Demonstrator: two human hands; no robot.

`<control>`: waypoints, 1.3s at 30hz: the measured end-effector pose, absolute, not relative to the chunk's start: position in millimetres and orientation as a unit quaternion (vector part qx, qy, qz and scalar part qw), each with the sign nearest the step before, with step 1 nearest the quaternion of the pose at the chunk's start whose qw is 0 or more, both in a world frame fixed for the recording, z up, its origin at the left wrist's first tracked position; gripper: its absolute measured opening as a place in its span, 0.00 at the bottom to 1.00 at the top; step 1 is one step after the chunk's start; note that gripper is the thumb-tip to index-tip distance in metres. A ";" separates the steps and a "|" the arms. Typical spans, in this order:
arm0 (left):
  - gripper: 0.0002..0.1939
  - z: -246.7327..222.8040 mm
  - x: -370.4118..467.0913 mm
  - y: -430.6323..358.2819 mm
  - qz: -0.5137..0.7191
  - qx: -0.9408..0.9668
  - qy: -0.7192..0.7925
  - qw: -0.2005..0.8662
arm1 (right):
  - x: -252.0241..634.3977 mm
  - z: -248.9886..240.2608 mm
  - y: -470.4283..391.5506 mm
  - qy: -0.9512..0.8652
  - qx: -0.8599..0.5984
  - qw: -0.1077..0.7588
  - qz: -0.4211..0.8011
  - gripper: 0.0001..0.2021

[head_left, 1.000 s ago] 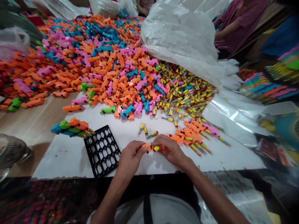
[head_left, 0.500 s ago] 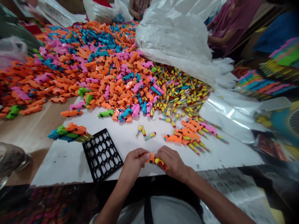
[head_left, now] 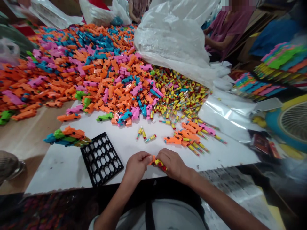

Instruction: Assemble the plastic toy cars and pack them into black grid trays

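Near the front edge of the white sheet, my left hand [head_left: 137, 164] pinches an orange toy car [head_left: 151, 160], mostly hidden by the fingers. My right hand [head_left: 173, 164] is closed around several small yellow tubes with red ends [head_left: 160, 164], and its fingertips meet the car. Just beyond lie a few loose tubes [head_left: 150, 138]. Right of them are orange and pink cars with tubes fixed to their ends [head_left: 192, 137]. To the left, a black grid tray [head_left: 102, 159] holds several joined cars [head_left: 67, 135] at its far left corner.
A big heap of orange, pink, blue and green toy cars [head_left: 96, 76] covers the back left. Beside it are piled yellow tubes [head_left: 177, 95] and a large clear plastic bag [head_left: 172, 41]. A fan [head_left: 294, 123] and filled trays [head_left: 263, 84] stand right. A co-worker [head_left: 223, 35] sits behind.
The view has turned slightly to the right, so most things sit further left. Both hands keep their holds at nearly the same spot, with only slight finger movement.
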State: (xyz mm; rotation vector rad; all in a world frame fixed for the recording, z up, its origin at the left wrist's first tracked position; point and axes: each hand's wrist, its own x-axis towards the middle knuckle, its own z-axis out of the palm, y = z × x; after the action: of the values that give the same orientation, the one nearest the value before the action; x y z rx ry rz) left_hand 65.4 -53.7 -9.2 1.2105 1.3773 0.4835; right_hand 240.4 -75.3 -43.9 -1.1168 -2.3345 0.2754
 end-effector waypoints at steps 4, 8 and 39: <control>0.18 -1.0 48.7 -44.4 0.262 0.625 0.560 0.476 | 273.9 -35.2 -64.6 -0.850 -0.425 0.289 0.117 0.07; 0.21 9.0 31.0 -18.2 0.297 0.650 0.620 0.324 | 316.2 -19.4 -54.0 -0.762 -0.546 0.349 -0.016 0.11; 0.13 -4.9 39.0 1.4 0.065 0.642 0.720 0.255 | 201.1 -28.2 11.8 -0.760 -0.627 0.093 0.141 0.08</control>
State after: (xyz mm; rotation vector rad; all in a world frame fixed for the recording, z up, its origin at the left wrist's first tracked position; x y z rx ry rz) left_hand 39.0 1.4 -4.9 1.7444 1.9539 0.1767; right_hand 201.1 11.8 -28.2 -1.8606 -2.2567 0.4185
